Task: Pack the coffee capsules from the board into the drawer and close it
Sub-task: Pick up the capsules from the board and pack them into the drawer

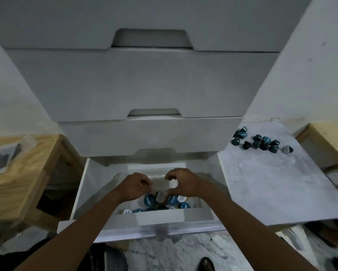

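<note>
The hands are hovering side by side over the open drawer (144, 217) at lower centre. The right hand (183, 184) is curving loosely around nothing, while the left hand (134, 185) is curling under, so I cannot tell if it is holding anything. Coffee capsules (174, 200) are lying in the drawer beneath them, and other capsules (262, 142) are sitting on the board (271, 182) at right.

We see white print on the blue lids of the capsules (149, 199) in the drawer (164, 216), all too blurred to read.
</note>
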